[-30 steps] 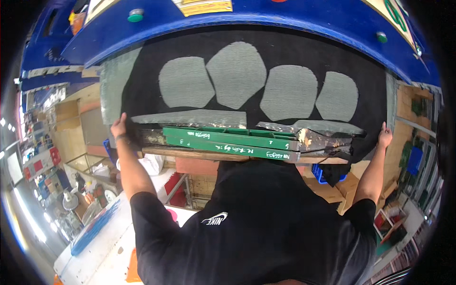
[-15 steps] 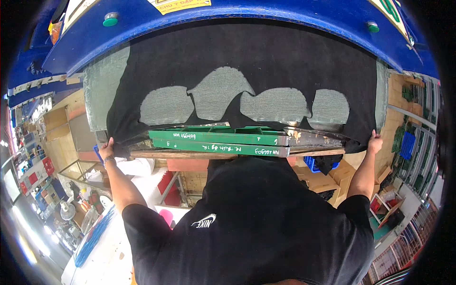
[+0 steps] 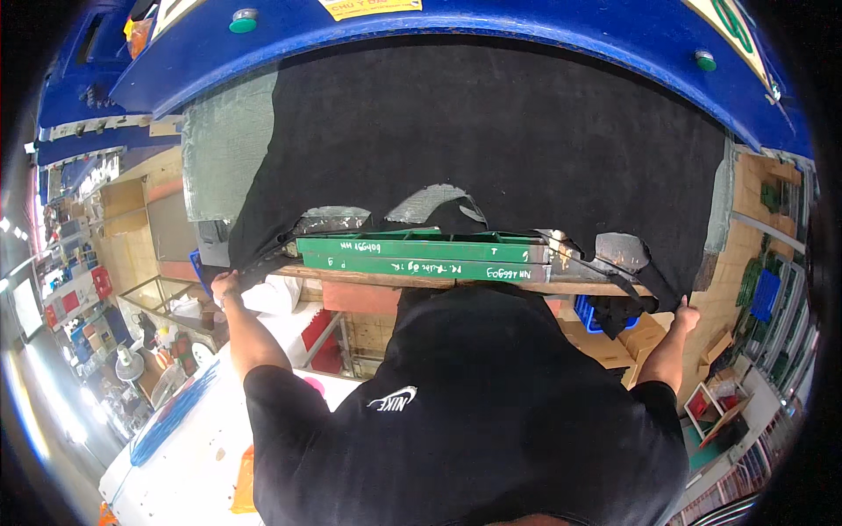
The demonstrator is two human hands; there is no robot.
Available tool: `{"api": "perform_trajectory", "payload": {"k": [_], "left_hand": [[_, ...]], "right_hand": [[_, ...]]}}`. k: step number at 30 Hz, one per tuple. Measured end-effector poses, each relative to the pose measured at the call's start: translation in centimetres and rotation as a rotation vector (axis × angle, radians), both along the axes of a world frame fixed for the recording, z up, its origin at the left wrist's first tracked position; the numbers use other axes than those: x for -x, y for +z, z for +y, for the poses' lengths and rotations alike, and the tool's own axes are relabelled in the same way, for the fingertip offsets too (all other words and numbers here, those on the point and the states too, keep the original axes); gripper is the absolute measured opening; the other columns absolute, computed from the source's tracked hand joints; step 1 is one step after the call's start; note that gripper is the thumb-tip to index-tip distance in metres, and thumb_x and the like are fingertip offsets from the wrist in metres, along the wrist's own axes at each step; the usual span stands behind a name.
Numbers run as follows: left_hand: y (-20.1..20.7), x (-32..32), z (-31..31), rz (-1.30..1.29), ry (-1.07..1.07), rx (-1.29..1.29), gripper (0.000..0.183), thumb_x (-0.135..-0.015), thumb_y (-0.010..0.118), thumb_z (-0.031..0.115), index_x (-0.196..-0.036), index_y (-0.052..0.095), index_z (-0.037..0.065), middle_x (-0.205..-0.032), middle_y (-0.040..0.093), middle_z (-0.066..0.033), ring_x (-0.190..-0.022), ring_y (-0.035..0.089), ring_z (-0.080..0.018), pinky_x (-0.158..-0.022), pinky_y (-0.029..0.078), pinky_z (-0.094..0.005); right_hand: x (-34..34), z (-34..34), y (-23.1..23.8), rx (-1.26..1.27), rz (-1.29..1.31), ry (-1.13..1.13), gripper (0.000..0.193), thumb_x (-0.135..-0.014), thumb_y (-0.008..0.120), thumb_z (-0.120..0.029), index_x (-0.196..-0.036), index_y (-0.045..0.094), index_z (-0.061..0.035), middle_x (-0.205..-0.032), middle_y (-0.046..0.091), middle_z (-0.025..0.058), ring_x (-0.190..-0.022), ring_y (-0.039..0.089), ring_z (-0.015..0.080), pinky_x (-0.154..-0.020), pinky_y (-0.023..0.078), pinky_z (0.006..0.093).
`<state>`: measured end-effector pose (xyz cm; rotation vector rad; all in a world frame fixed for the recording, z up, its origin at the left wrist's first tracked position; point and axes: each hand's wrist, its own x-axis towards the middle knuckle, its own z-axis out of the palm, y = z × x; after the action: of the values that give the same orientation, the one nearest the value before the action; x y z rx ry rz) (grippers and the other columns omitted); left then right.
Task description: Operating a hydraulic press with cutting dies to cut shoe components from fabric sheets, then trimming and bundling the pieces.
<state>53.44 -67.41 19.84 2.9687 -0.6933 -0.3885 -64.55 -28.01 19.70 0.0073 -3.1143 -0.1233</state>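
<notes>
A wide sheet of black fabric (image 3: 491, 131) lies over a grey-green cutting board (image 3: 226, 149) under a blue machine beam. Rounded cut-outs run along the near part of the sheet, and its thin torn edge sags over the board's front. My left hand (image 3: 226, 286) is closed on the sheet's near left corner. The near right corner is pinched in my right hand (image 3: 687, 314). Between my hands, two long green cutting dies (image 3: 421, 259) with handwriting lie at the board's front edge, partly against the loose fabric.
The blue beam (image 3: 474, 24) spans the far side, with a green button (image 3: 243, 23) and another green button (image 3: 705, 60). Close to my body runs a wooden edge (image 3: 570, 287). Below right are a blue crate (image 3: 605, 314) and cardboard boxes (image 3: 605, 344); a white table (image 3: 184, 469) stands at left.
Both hands have drawn the black fabric toward me. The cut-outs now lie nearer the front edge, partly folded over it. The view has shifted slightly.
</notes>
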Motion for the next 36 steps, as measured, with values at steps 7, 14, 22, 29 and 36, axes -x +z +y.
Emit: {"api": "perform_trajectory", "payload": {"k": [7,14,22,29,36], "left_hand": [[2.3,0.7,-0.1,-0.239,-0.394,0.148,0.015,-0.077,0.07,0.013,-0.09,0.072,0.005,-0.081,0.072,-0.0128,-0.076,0.069,-0.026,-0.075,0.054,-0.0383],[5.4,17.7,-4.2,-0.121,-0.863,0.372,0.033,-0.088,0.075,0.026,-0.113,0.071,0.006,-0.111,0.069,-0.0196,-0.108,0.064,-0.0367,-0.094,0.05,-0.0446],[7.3,25.7,-2.4,0.044,-1.048,0.547,0.026,-0.09,0.074,0.022,-0.11,0.072,0.006,-0.109,0.071,-0.0152,-0.104,0.067,-0.0326,-0.093,0.052,-0.0393],[5.8,23.7,1.8,0.18,-0.791,0.613,0.023,-0.089,0.074,0.019,-0.107,0.072,0.004,-0.108,0.071,-0.015,-0.101,0.068,-0.0314,-0.091,0.052,-0.0386],[5.0,22.2,1.5,0.097,-0.784,0.658,0.023,-0.093,0.072,0.018,-0.109,0.072,0.002,-0.101,0.072,-0.0145,-0.094,0.071,-0.0265,-0.085,0.054,-0.0355]], "right_hand": [[-5.3,-10.5,0.9,-0.033,0.181,0.376,0.045,-0.088,0.076,-0.032,-0.119,0.067,-0.0016,-0.119,0.069,0.0211,-0.113,0.065,0.0374,-0.094,0.052,0.0486],[-35.5,-32.5,13.9,0.627,-0.759,1.333,0.035,-0.089,0.075,-0.024,-0.114,0.07,0.0002,-0.109,0.072,0.0158,-0.101,0.07,0.0265,-0.089,0.055,0.0362],[-46.8,-36.9,11.7,0.208,-1.401,1.689,0.03,-0.09,0.072,-0.028,-0.099,0.071,0.0006,-0.08,0.067,0.0151,-0.074,0.064,0.0247,-0.07,0.05,0.0396],[-46.9,-38.5,14.7,0.164,-1.518,1.612,0.023,-0.092,0.072,-0.021,-0.089,0.071,0.0013,-0.066,0.06,0.0073,-0.063,0.053,0.0109,-0.061,0.045,0.034],[-46.0,-41.4,21.1,0.35,-1.367,1.639,0.018,-0.089,0.075,-0.015,-0.085,0.071,0.0019,-0.07,0.061,0.001,-0.067,0.052,0.0075,-0.063,0.044,0.0295]]}}
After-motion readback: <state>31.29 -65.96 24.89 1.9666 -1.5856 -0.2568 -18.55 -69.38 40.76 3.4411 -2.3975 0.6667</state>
